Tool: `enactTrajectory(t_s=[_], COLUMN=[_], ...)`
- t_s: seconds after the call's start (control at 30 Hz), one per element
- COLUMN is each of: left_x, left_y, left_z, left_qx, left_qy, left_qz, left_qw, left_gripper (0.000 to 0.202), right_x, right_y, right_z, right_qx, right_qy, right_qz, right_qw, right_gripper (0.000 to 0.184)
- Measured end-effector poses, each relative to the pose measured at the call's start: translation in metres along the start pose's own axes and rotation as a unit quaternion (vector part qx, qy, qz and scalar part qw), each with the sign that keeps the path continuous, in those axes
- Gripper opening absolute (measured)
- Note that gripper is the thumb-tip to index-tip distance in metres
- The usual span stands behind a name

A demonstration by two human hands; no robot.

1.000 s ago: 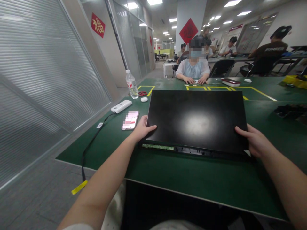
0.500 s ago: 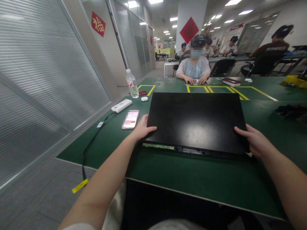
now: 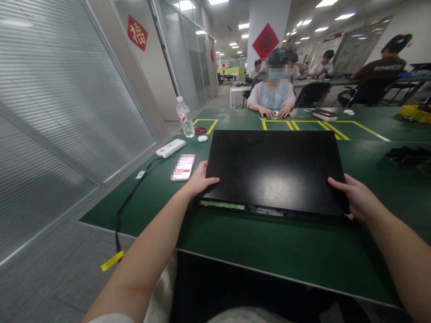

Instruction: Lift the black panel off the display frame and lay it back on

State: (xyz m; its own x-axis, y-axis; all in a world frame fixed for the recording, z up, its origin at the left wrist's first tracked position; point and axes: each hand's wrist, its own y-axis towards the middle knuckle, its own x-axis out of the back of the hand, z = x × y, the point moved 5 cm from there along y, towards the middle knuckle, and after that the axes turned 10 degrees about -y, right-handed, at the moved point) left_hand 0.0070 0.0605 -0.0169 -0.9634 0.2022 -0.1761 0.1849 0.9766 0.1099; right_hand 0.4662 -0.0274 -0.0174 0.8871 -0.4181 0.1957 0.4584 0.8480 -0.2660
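Observation:
A black display panel [image 3: 269,168] lies over the green table, its glossy face up and reflecting light. My left hand [image 3: 200,179] grips its left edge, thumb resting on the face and fingers hidden at the side. On the opposite edge my right hand [image 3: 357,195] holds it the same way, thumb on top. Along the near edge a green circuit board strip [image 3: 222,205] and a dark frame strip [image 3: 269,211] show. A small white tab [image 3: 349,216] pokes out by the right corner. Whether the far edge touches the table cannot be made out.
Left of the panel on the green table [image 3: 148,197] are a phone [image 3: 183,168], a white power bank [image 3: 171,148] with a black cable, a small white case [image 3: 202,138], a water bottle [image 3: 185,117] and red-handled scissors [image 3: 200,130]. Across sits a person [image 3: 272,96]. Dark items [image 3: 409,157] lie right.

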Motion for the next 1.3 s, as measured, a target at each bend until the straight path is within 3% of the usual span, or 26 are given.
enactTrajectory(t_s=[0.43, 0.7, 0.9, 1.3], left_x=[-0.0017, -0.0005, -0.0009, 0.002], left_y=[-0.001, -0.0006, -0.0005, -0.0012], left_z=[-0.0018, -0.0016, -0.0003, -0.0008], left_qx=[0.004, -0.002, 0.0, 0.028], left_qy=[-0.013, -0.009, -0.008, 0.001], left_qz=[-0.004, -0.004, -0.002, -0.013], left_qw=[1.0, 1.0, 1.0, 1.0], left_gripper=[0.071, 0.067, 0.068, 0.068], right_x=[-0.0014, 0.0018, -0.0007, -0.001], right_y=[0.0014, 0.0024, -0.0022, 0.0068], right_z=[0.0011, 0.0049, 0.0063, 0.0005], right_qx=[0.013, 0.069, 0.055, 0.068], right_qy=[-0.011, -0.003, 0.009, 0.014], right_qz=[-0.01, 0.002, 0.033, 0.031], right_qw=[1.0, 0.998, 0.998, 0.997], right_gripper=[0.029, 0.042, 0.051, 0.057])
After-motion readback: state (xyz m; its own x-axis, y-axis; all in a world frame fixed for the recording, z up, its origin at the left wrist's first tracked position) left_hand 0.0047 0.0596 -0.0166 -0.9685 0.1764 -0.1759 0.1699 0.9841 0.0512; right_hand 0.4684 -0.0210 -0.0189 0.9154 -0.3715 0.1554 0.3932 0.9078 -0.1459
